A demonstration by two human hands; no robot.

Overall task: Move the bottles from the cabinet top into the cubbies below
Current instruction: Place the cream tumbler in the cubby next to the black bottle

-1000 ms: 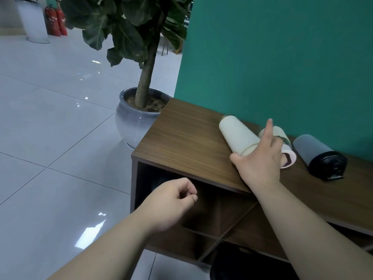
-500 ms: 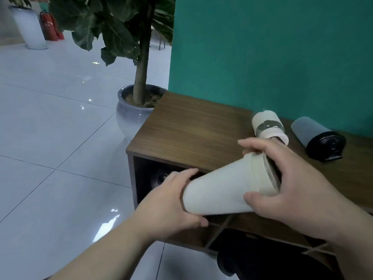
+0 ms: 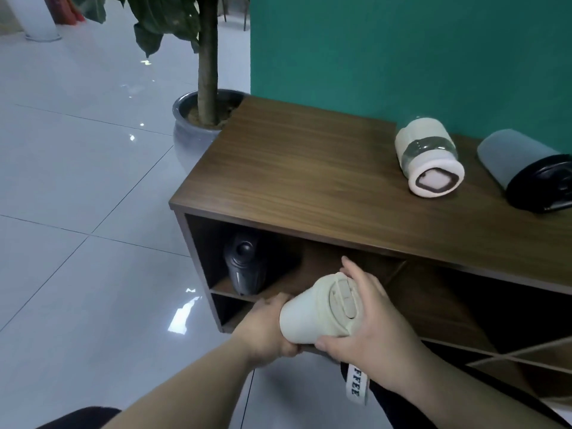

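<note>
Both hands grip one cream bottle in front of the cabinet's open cubbies: the left hand is wrapped around its base end, the right hand is closed around its lid end, lid facing the camera. A white strap hangs below the right hand — the letters "FFEE" are readable on it. A black bottle lies in the upper left cubby. On the cabinet top lie a cream bottle with a grey band and a grey bottle with a black lid.
</note>
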